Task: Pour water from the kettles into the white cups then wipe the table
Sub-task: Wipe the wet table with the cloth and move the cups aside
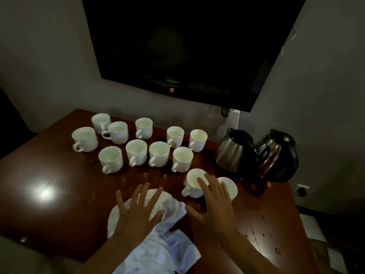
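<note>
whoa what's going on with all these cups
A person is at the wiping stage. Their left hand presses flat on a white cloth on the wooden table, and the right hand is spread open by the two nearest cups. Several white cups look filled; both kettles stand at the right, with droplets near them.

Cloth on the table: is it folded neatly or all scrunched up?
Scrunched up. The cloth lies in lumpy wrinkles, not flat layers, with the left hand resting flat on one end.

Glossy wood table point(59, 194), steel kettles point(230, 153), seemingly ceramic cups point(110, 158).
</note>
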The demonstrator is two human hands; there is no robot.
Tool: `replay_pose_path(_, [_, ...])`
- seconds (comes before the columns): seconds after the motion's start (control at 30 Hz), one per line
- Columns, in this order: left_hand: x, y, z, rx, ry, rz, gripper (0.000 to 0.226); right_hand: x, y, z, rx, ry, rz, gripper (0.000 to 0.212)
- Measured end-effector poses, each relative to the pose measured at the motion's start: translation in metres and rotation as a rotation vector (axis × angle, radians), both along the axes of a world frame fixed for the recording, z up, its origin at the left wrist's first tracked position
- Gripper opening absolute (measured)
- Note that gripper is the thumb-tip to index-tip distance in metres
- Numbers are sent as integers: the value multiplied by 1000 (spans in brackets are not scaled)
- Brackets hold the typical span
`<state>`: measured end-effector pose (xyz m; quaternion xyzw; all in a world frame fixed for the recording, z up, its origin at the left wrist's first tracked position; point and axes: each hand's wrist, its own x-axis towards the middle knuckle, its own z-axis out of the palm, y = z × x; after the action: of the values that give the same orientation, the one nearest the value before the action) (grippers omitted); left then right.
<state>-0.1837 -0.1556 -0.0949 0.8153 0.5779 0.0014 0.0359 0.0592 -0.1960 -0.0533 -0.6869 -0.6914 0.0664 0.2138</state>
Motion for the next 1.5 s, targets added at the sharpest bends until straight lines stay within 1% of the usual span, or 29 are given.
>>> replay_pose_path(0.07, [-8,-9,-4,-22,14,-2,64,-30,-11,-10,-6,-32,61,87])
replay_pose_path(0.17, [-19,-18,-12,-66,11,42,65,-62,-25,-39,-28,13,154,85])
replay_pose_path(0.23, [-27,-17,-21,-104,-8,84,66,-78,-30,-60,-51,27,195,88])
replay_pose_path(0.33, [-35,-11,-35,-139,-51,102,67,-98,-28,-82,-104,0,202,95])
replay_pose_path(0.47, [-43,-6,-47,-78,-95,98,62,-116,-21,-102,-168,-62,189,95])
replay_pose_path(0.6, [-55,3,-56,-9,-105,88,59,-131,-7,-124,-89,-79,151,99])
replay_pose_path(0.7, [-67,9,-61,41,-134,120,60,-144,7,-130,-32,-114,163,100])
replay_pose_path(0.8, [-87,19,-65,93,-121,166,59,-163,24,-139,53,-117,177,99])
replay_pose_path(0.9, [-120,33,-64,120,-84,248,57,-196,42,-142,78,-112,215,97])
replay_pose_path(0.97, [-147,44,-64,125,-68,333,57,-226,55,-140,59,-102,259,96])
replay_pose_path(1.1, [-207,68,-65,133,-17,469,61,-289,78,-135,102,-17,328,93])
replay_pose_path(1.17, [-243,80,-70,128,-2,540,65,-318,88,-132,96,6,375,96])
replay_pose_path(1.23, [-277,92,-72,108,15,629,75,-346,100,-129,73,6,406,98])
replay_pose_path(1.3, [-303,103,-73,102,50,655,84,-371,113,-128,52,-8,417,100])
replay_pose_path(1.33, [-315,109,-73,113,64,647,84,-383,120,-128,49,-10,424,100])
replay_pose_path(1.5, [-364,145,-77,168,109,661,73,-433,161,-129,51,-3,447,100])
